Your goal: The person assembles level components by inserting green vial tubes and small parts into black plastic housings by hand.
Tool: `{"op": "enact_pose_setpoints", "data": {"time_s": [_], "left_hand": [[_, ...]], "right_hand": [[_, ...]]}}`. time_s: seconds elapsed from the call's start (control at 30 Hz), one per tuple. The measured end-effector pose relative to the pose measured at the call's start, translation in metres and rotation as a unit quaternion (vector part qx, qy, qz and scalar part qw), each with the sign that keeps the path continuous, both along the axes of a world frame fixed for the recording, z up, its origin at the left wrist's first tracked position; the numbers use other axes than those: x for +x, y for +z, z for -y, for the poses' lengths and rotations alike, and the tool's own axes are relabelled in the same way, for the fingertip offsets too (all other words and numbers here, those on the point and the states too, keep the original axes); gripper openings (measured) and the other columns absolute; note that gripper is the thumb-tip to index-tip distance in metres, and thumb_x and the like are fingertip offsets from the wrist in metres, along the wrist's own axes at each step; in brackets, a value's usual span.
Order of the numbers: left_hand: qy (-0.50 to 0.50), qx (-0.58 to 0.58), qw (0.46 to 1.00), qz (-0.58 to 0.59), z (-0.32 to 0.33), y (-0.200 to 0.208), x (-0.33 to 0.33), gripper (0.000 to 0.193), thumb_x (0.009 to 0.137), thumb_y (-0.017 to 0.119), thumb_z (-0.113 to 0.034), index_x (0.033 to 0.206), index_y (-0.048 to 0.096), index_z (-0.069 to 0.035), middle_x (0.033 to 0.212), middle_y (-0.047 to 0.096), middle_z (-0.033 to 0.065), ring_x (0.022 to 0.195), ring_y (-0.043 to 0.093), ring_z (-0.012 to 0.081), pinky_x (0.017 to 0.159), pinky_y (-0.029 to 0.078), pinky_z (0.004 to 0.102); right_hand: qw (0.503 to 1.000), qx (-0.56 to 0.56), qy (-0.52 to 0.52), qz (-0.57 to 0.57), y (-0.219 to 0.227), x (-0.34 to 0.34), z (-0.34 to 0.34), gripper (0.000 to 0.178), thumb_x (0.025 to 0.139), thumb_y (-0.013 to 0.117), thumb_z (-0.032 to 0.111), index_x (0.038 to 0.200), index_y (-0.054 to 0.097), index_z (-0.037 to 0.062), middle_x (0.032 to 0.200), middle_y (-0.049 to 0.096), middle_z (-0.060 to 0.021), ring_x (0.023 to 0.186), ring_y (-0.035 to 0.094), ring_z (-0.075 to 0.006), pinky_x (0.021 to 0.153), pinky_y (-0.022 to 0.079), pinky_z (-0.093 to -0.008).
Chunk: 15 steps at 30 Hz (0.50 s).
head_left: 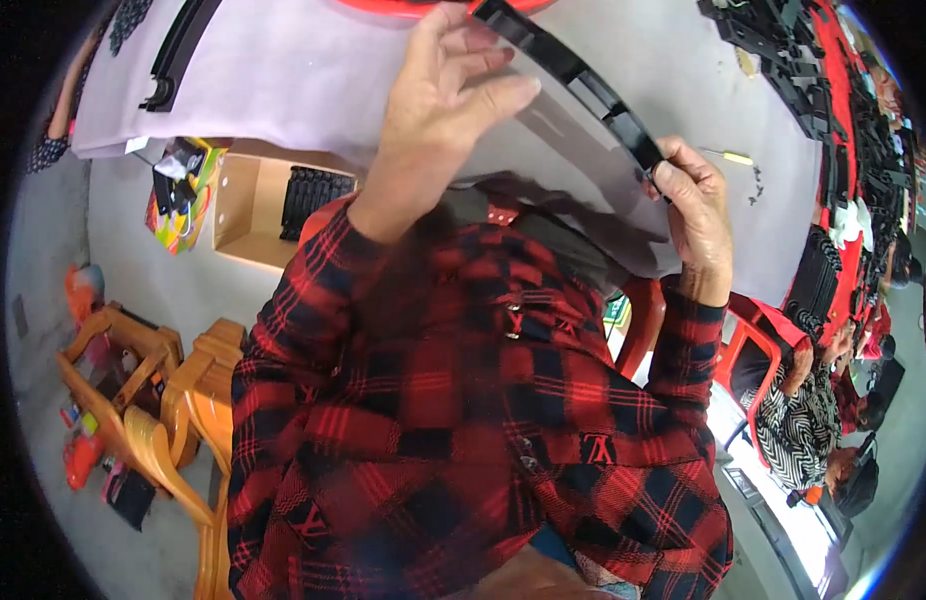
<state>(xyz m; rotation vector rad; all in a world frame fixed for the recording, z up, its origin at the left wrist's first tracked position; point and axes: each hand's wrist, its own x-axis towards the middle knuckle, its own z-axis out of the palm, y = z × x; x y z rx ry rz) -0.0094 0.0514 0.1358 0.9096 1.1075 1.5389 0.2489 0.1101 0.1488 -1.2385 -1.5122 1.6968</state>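
A long, narrow black plastic strip [583, 85] with slots along its length slants over the cloth-covered table. My right hand [695, 190] pinches its lower right end between thumb and fingers. My left hand [448, 95] is beside the strip's upper left end, thumb held apart from the fingers. Its index fingertip comes close to that end; whether they touch I cannot tell.
A similar black strip [178, 55] lies on the pale tablecloth [283, 70] at the left. Beyond my hands is a red rim [383, 8]. To the right are a yellow-handled tool [735, 158], small dark bits [756, 185] and piled black parts [773, 60]. An open cardboard box [263, 205] holds black pieces. Other people sit at far right.
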Motion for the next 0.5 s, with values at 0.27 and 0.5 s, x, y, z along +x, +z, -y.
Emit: {"op": "enact_pose_setpoints", "data": {"time_s": [0.27,0.5], "left_hand": [[-0.035,0.029,0.994,0.096,0.005,-0.012,0.01,0.066,0.085,0.071,-0.001,0.138,0.032,-0.003,0.117,0.052,0.0089,0.109,0.056,0.0163,0.091,0.049,0.0291],[-0.121,0.031,0.99,-0.064,0.026,-0.01,0.026,0.066,0.092,0.059,-0.003,0.15,0.027,0.004,0.13,0.051,0.0109,0.114,0.052,0.0154,0.099,0.043,0.029]], "right_hand": [[0.998,-0.014,0.047,0.034,0.01,-0.03,0.025,0.014,0.087,0.071,0.008,0.099,0.065,0.0043,0.086,0.062,0.0034,0.078,0.055,-0.0045,0.068,0.044,-0.0211],[0.974,0.143,0.132,0.117,0.003,-0.064,0.067,0.03,0.074,0.084,0.014,0.077,0.057,0.0017,0.071,0.053,-0.002,0.062,0.049,-0.0121,0.056,0.042,-0.0286]]}}
